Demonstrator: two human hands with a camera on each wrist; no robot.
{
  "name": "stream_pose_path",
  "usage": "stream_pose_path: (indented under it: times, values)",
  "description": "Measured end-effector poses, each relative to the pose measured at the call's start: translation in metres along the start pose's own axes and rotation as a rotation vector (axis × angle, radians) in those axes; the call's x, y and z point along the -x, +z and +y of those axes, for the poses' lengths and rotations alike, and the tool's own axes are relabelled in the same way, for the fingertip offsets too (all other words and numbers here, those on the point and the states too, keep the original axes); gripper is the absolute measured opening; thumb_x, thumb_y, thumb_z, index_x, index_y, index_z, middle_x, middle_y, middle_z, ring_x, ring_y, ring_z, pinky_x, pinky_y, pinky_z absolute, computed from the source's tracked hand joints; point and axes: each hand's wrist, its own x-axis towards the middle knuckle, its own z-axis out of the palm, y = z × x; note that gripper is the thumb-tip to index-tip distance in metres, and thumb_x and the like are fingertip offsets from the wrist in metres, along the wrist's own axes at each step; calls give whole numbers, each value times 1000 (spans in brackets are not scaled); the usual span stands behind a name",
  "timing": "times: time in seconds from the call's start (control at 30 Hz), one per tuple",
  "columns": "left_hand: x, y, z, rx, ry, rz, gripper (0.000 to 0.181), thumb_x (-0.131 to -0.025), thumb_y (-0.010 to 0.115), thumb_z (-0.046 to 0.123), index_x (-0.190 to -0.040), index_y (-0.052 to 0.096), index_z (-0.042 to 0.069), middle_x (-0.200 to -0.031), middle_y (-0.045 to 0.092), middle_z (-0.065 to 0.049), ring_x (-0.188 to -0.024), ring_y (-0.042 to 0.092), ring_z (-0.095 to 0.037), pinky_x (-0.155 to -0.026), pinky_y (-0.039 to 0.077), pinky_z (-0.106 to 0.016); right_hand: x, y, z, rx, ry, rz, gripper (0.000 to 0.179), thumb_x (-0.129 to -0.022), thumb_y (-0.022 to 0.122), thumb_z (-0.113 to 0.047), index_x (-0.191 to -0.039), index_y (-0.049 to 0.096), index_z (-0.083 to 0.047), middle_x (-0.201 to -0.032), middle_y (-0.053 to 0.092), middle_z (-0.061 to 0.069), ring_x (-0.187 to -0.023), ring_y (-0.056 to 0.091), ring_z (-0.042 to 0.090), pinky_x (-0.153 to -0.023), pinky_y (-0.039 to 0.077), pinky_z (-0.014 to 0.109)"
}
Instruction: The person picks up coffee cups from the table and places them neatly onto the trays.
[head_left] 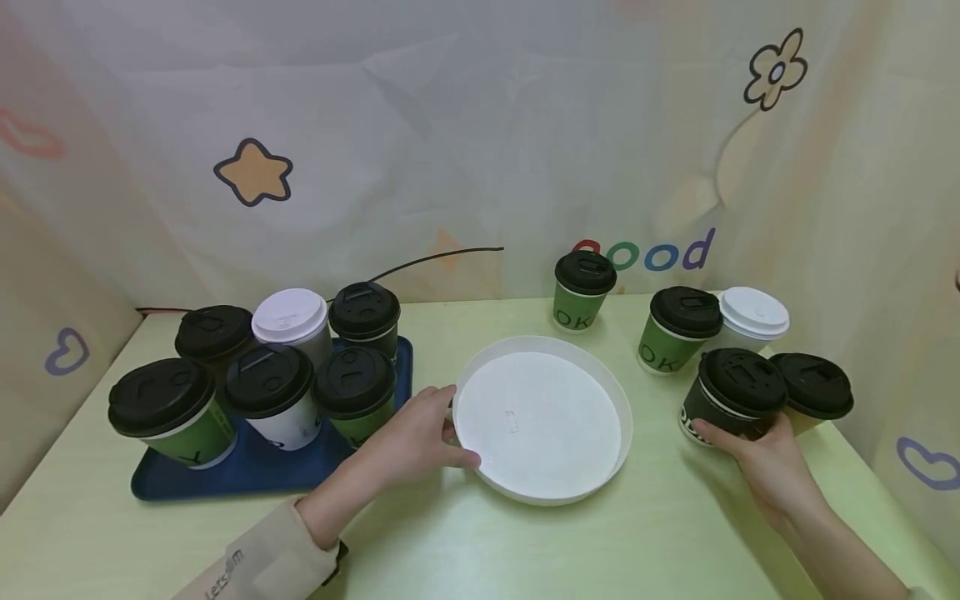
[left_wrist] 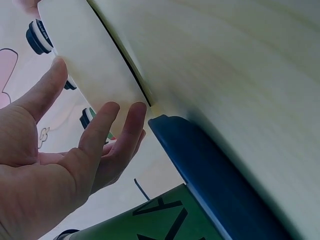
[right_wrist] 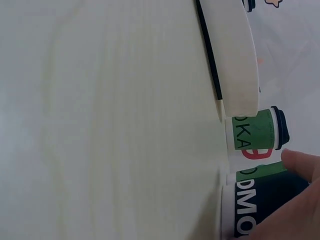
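Note:
My left hand (head_left: 423,433) is at the left side of a round white tray (head_left: 540,454), thumb at the near rim and fingers against the side wall. In the left wrist view its fingertips (left_wrist: 112,107) spread along that wall. At the right, my right hand (head_left: 780,471) grips a black paper cup (head_left: 712,404) with a black lid and white lettering, upright. The right wrist view shows the thumb and part of the hand around this cup (right_wrist: 270,200). Nothing stands in the white tray.
Left, a blue tray (head_left: 277,479) carries several lidded cups. Close around the gripped cup stand a green cup (head_left: 663,346), a white-lidded cup (head_left: 753,312) and a black-lidded tan cup (head_left: 813,387). Another green cup (head_left: 577,304) is behind the white tray. A printed curtain (head_left: 450,125) backs the table.

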Motion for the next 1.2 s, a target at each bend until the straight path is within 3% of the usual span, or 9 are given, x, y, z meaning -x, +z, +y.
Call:
stream_pose_path:
  times: [0.23, 0.4, 0.57, 0.83, 1.07, 1.2]
  values:
    - [-1, 0, -1, -4, -19, -4, 51, -78, 92, 18, -114, 60, 3, -82, 53, -7, -86, 46, -21, -71, 41, -35, -1, 6, 0, 21, 24, 45, 70, -92, 78, -4, -144, 37, -29, -131, 49, -15, -131, 41, 9, -102, 31, 12]
    - [-1, -1, 0, -9, -31, -6, 51, -78, 92, 18, -115, 60, 3, -82, 53, -7, -86, 46, -21, -71, 41, -34, -4, 10, -4, 137, 41, 42, 81, -95, 77, -15, -157, 25, -21, -142, 43, -7, -141, 32, 13, -103, 31, 11]
    - [-1, -1, 0, 4, -28, -2, 52, -77, 93, 17, -115, 61, 3, -81, 53, -8, -86, 46, -21, -70, 41, -34, -9, 15, -7, 220, 27, 41, 82, -94, 79, -20, -157, 26, -16, -146, 41, 0, -137, 36, 12, -99, 33, 9]
    - [-1, 0, 0, 12, -35, -1, 56, -77, 93, 17, -119, 60, 3, -81, 53, -8, -86, 47, -21, -70, 41, -34, -5, 18, -10, 157, 19, 36, 76, -91, 81, -12, -150, 35, -24, -132, 47, -14, -126, 44, 7, -95, 36, 9]
    - [-1, 0, 0, 11, -36, -2, 56, -77, 93, 17, -120, 60, 3, -81, 53, -7, -85, 46, -21, -70, 41, -34, 0, 20, -22, 242, -7, -12, 67, -93, 79, -16, -146, 40, -31, -129, 50, -18, -121, 45, 3, -90, 38, 10]
    - [-1, 0, 0, 8, -30, -4, 54, -77, 93, 17, -118, 60, 3, -81, 53, -7, -85, 46, -21, -69, 41, -34, 0, 23, -32, 300, -47, -42, 71, -95, 77, -18, -151, 36, -30, -138, 48, -11, -127, 41, 6, -93, 37, 12]
